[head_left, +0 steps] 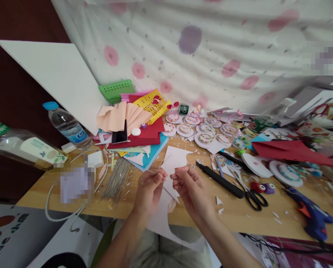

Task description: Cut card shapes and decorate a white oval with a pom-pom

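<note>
Over the cut white paper [175, 156] at the table's front edge, my two hands nearly meet. A thin pale string [166, 178] runs between their fingertips and makes a small loop; whether it is elastic cord or thread I cannot tell. My left hand [148, 190] pinches it between thumb and forefinger. My right hand [191, 190] is likewise closed in a pinch on it, other fingers curled. A black-handled craft knife [221, 180] and scissors [251, 195] lie right of my right hand. Thin metal wires [117, 178] lie in a bundle left of my left hand.
Beaded bracelets on white paper discs [207, 137] fill the back middle. A blue glue gun [311, 216] lies at the right edge. Water bottles [70, 128] and a looped white cable [47, 201] are at left. Coloured sheets [148, 136] are piled behind my hands.
</note>
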The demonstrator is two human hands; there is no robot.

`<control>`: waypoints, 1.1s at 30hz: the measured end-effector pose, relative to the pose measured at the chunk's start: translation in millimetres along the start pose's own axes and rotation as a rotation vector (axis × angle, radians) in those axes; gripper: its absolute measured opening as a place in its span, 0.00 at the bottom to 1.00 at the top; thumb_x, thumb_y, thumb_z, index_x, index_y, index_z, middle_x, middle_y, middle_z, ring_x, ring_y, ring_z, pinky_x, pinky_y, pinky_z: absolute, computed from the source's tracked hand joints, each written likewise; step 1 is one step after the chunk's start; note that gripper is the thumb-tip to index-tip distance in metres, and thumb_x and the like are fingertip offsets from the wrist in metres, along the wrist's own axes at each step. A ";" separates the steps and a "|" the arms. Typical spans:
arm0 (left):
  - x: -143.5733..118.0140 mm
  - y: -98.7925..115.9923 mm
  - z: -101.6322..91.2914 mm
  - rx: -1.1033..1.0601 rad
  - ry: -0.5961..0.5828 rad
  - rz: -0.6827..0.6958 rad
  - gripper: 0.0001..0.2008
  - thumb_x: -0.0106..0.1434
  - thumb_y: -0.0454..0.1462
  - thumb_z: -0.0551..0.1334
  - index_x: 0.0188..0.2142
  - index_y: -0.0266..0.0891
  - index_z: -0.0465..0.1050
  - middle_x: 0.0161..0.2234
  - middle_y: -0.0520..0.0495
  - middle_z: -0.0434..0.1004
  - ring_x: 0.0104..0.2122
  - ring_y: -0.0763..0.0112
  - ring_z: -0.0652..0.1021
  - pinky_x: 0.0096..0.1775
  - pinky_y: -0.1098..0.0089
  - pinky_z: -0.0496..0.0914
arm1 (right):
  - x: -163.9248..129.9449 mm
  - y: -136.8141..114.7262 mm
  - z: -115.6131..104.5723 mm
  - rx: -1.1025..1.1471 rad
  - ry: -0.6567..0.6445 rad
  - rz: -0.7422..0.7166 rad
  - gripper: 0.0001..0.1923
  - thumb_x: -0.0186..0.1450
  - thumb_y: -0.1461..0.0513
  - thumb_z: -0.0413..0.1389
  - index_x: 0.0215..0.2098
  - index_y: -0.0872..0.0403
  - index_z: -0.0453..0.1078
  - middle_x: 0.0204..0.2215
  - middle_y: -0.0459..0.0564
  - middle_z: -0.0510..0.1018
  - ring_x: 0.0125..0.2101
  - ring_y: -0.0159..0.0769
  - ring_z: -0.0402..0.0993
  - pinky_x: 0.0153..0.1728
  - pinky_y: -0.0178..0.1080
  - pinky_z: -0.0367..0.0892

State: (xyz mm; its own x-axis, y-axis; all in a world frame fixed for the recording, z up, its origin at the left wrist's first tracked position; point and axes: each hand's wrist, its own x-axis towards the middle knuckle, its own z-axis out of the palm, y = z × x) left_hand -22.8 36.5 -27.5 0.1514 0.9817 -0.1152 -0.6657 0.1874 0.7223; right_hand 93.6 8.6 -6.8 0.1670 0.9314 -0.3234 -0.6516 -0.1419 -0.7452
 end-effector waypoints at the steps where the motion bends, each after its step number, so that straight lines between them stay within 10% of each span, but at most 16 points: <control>1: 1.3 -1.5 -0.5 -0.006 0.007 0.011 0.13 0.42 0.42 0.78 0.23 0.40 0.79 0.25 0.55 0.74 0.26 0.81 0.71 0.32 0.79 0.67 | -0.3 2.4 -0.1 0.036 0.000 0.026 0.17 0.49 0.57 0.71 0.28 0.55 0.69 0.23 0.45 0.79 0.21 0.24 0.71 0.24 0.26 0.67; 21: 5.3 11.3 -15.1 0.221 -0.164 0.024 0.10 0.48 0.39 0.75 0.26 0.37 0.79 0.26 0.49 0.77 0.31 0.72 0.75 0.37 0.74 0.70 | -3.4 9.0 -1.5 -0.036 0.048 0.047 0.21 0.46 0.55 0.73 0.27 0.55 0.66 0.24 0.46 0.80 0.22 0.26 0.75 0.26 0.28 0.71; 33: 11.7 13.2 -16.5 0.103 -0.035 -0.201 0.14 0.49 0.41 0.75 0.28 0.34 0.77 0.25 0.52 0.74 0.25 0.81 0.71 0.28 0.81 0.66 | 12.5 -27.6 -26.3 -0.490 -0.197 -0.121 0.15 0.57 0.53 0.66 0.34 0.54 0.72 0.25 0.45 0.79 0.24 0.28 0.73 0.26 0.31 0.70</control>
State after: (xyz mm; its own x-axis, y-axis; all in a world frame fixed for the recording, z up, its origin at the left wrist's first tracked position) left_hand -41.9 51.0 -30.6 0.2999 0.9231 -0.2409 -0.5420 0.3726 0.7532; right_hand 133.1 15.3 -5.6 0.0472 0.9893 -0.1383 -0.2066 -0.1258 -0.9703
